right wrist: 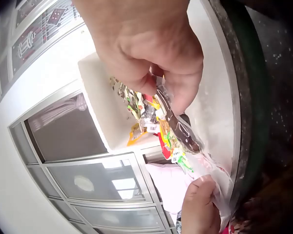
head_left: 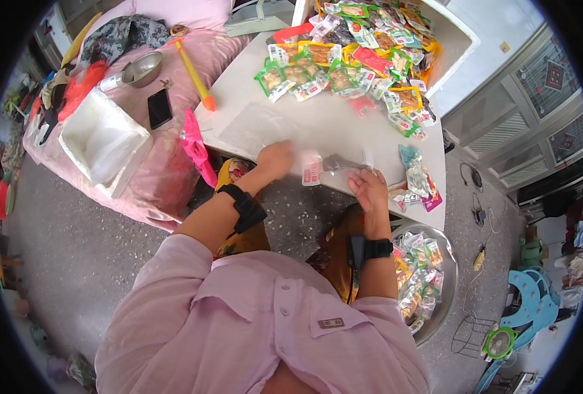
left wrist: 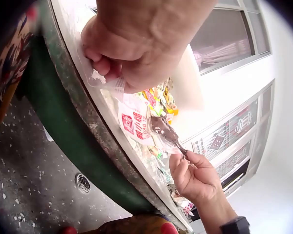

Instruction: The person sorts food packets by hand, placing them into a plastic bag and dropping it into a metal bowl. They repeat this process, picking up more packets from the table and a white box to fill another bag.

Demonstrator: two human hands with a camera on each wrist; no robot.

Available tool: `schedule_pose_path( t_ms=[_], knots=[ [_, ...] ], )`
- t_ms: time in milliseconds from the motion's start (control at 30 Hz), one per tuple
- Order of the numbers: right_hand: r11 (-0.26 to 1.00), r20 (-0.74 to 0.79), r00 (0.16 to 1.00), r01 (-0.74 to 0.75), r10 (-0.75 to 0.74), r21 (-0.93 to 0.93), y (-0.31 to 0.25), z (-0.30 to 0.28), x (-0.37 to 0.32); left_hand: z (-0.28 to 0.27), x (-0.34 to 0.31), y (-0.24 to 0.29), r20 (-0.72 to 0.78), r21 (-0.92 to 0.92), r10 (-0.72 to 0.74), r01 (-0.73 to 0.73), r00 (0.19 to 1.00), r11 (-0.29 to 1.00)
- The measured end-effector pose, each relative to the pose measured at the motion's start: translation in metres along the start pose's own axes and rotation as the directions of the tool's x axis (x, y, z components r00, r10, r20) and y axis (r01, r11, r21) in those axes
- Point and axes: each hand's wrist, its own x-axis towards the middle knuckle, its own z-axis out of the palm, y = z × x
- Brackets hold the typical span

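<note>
A clear plastic packet (head_left: 311,168) with red print is stretched between both hands above the table's near edge. Inside it lies a dark brown drumstick (left wrist: 164,129). My left hand (head_left: 276,159), blurred in the head view, grips the printed end of the plastic with curled fingers. The thumb of that left hand (right wrist: 201,207) lies on the film in the right wrist view. At the other end, my right hand (head_left: 369,190) pinches the packet by the thin bone end, thumb against fingers. The right fingertips are partly hidden in the right wrist view.
Many snack packets (head_left: 344,59) spill from a white foam box (head_left: 454,41) onto the table (head_left: 239,98). A flat clear bag (head_left: 255,125) lies left. More packets (head_left: 417,172) lie right, above a metal basin (head_left: 450,282) of packets. Another foam box (head_left: 81,141) rests on the pink bed.
</note>
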Motion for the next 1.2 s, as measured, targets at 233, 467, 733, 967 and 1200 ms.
schedule_pose_path(
  t_ms=[233,467,733,967,1200],
  knots=[
    [0.999,-0.045,0.999,0.026,-0.025,0.028,0.003,0.01,-0.006,-0.007,-0.004,0.01,0.078,-0.011,-0.027,0.028,0.997,1.0],
    [0.996,-0.086,0.996,0.008,-0.001,0.086,0.013,0.019,0.002,-0.006,-0.012,0.017,-0.006,0.028,0.056,-0.056,0.998,0.998],
    [0.944,-0.08,0.997,0.007,0.02,0.329,0.052,0.037,-0.009,-0.004,-0.02,0.035,-0.074,0.088,0.234,-0.227,0.969,0.97],
    [0.944,0.07,0.941,-0.331,0.33,-0.006,0.037,0.03,-0.013,-0.01,-0.018,0.033,-0.091,0.042,0.216,-0.213,0.972,0.976],
    [0.897,0.209,0.902,-0.413,0.378,0.158,0.03,0.011,-0.009,-0.01,-0.019,0.033,-0.081,0.022,0.232,-0.231,0.969,0.973]
  ],
)
